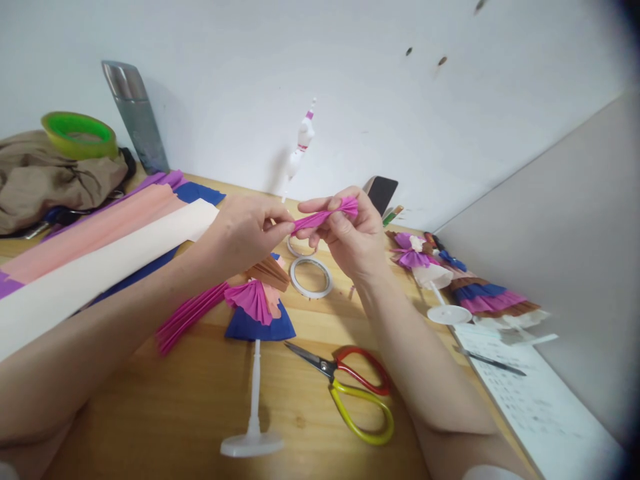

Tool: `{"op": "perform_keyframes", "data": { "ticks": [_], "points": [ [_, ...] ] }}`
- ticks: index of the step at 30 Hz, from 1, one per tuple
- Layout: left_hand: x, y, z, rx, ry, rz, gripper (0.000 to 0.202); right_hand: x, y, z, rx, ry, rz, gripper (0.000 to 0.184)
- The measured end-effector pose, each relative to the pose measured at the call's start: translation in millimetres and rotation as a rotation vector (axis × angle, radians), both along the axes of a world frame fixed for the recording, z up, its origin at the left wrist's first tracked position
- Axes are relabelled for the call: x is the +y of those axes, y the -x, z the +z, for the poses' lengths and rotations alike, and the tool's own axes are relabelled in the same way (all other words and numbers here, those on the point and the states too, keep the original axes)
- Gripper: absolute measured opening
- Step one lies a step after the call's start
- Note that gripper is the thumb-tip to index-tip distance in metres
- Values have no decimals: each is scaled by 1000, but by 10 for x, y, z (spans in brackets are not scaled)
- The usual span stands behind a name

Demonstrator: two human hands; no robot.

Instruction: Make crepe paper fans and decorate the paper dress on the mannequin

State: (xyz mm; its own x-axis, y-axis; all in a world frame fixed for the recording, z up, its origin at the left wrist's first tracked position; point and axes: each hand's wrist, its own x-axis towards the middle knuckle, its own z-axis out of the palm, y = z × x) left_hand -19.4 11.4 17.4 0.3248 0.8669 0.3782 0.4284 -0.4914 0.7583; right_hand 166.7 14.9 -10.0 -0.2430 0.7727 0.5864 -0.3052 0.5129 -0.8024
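Note:
A strip of pleated magenta crepe paper (320, 219) stretches between my hands above the table. My left hand (253, 223) pinches its left end between thumb and fingertips. Thumb and fingers of my right hand (353, 233) grip the gathered right end, which fans out slightly past the thumb. Below lies a small paper dress (260, 323) in blue, magenta, peach and brown, on a white stand (255, 387). More folded magenta paper (193, 317) rests to its left. Rolls of white tape (311, 277) lie under my hands.
Scissors (335, 370) with red and yellow handles lie front centre. Paper strips (115, 267), a bottle (135, 120), green tape (80, 133) and brown cloth (50, 183) occupy the left. A white mini mannequin (303, 137) leans behind. Finished-looking dresses (493, 297), a pen (495, 363) and a notebook (540, 400) sit right.

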Motion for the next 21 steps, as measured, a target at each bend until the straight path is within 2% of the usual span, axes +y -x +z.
{"op": "perform_keyframes", "data": {
  "ticks": [3,9,14,17,21],
  "points": [
    [23,35,32,104,-91,11,17,-2,14,3,4,29,-31,23],
    [-42,28,106,29,-132,-11,27,-14,90,-39,37,130,-73,24],
    [-112,-68,-6,34,-182,-49,20,-26,171,-98,83,221,-122,26],
    [-104,-78,-67,51,-231,-47,15,-25,186,-120,94,250,-94,24],
    [-53,-47,-80,80,-256,-93,19,-24,178,-122,102,286,-56,22]
  ]
}}
